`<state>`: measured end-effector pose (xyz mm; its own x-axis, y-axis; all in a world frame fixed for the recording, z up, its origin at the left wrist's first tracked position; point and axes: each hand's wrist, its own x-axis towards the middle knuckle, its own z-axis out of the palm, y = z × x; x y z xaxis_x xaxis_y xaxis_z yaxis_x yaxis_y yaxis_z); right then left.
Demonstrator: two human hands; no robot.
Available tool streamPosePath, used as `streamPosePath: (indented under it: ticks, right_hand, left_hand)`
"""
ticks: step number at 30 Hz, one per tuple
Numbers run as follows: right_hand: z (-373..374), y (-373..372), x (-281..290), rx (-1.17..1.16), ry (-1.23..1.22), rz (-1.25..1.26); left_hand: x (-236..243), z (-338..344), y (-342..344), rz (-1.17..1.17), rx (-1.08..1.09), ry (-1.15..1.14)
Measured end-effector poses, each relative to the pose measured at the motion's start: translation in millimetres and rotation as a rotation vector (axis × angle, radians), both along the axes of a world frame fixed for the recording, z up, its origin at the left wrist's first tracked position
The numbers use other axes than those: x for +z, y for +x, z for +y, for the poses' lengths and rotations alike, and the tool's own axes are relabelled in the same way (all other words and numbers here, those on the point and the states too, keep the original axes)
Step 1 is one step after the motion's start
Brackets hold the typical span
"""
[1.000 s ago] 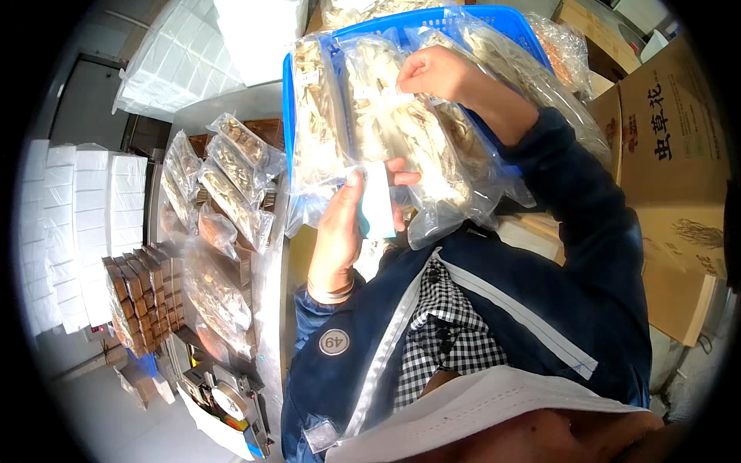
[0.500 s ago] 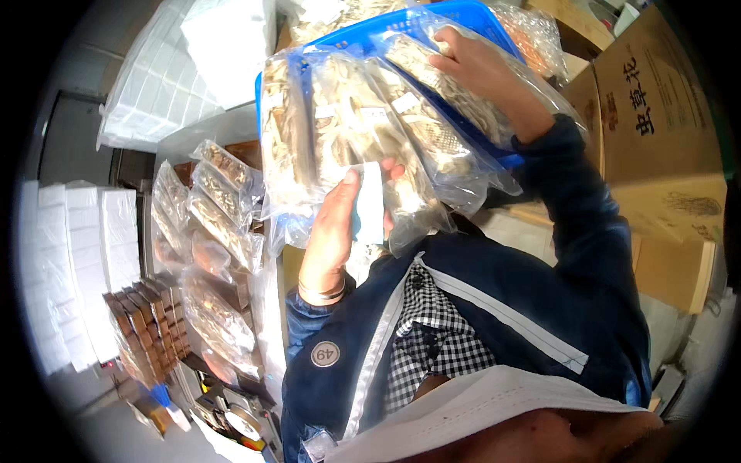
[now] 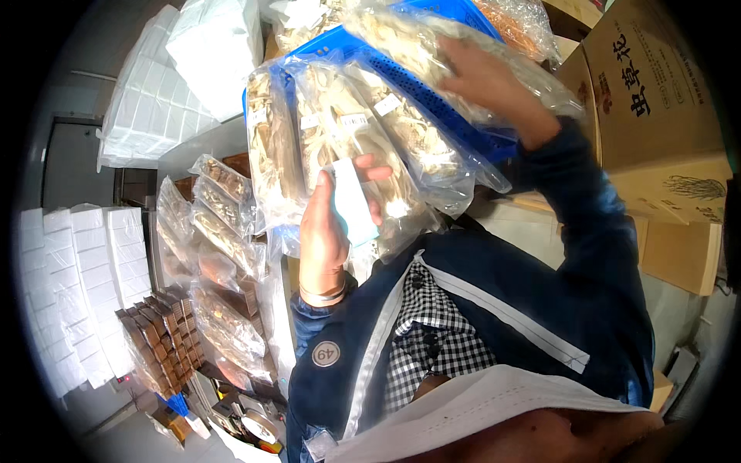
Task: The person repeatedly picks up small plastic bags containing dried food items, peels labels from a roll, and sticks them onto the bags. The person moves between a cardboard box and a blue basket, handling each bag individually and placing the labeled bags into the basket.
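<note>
Between the thumb and fingers of my left hand (image 3: 323,231) is a pale, flat strip of label-like paper (image 3: 351,204). Behind it lie clear bags of cream-coloured dried fungus: a left bag (image 3: 272,147), a middle bag (image 3: 351,139) and a right bag (image 3: 409,127), with small white labels on them. They rest over the near side of a blue perforated basket (image 3: 471,119). My right hand (image 3: 482,81), smeared by motion, grips another clear bag of dried fungus (image 3: 397,42), which lies slantwise across the basket's far right. Its fingertips are hard to make out.
A large brown carton (image 3: 656,108) stands right of the basket. White wrapped stacks (image 3: 158,92) rise at the far left, with more white boxes (image 3: 85,285) lower down. Filled clear bags (image 3: 220,208) and brown packs (image 3: 162,339) lie left. A tape roll (image 3: 258,427) sits low left.
My right hand has shifted the far-right bag, which now lies further left at its top and more crosswise. The paper strip in my left hand has tilted. The whole view has shifted slightly.
</note>
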<state>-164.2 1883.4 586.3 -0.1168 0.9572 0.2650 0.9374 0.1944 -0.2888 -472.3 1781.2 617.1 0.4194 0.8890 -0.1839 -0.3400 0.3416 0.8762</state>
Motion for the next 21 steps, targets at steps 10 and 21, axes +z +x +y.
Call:
streamPosePath:
  ticks: [10, 21]
  right_hand:
    - [-33, -50, 7, 0.141, -0.583, 0.947]
    - [-52, -64, 47, 0.174, -0.092, 0.242]
  left_hand:
    - [4, 15, -16, -0.246, 0.139, 0.029]
    - [48, 23, 1, -0.140, 0.219, 0.033]
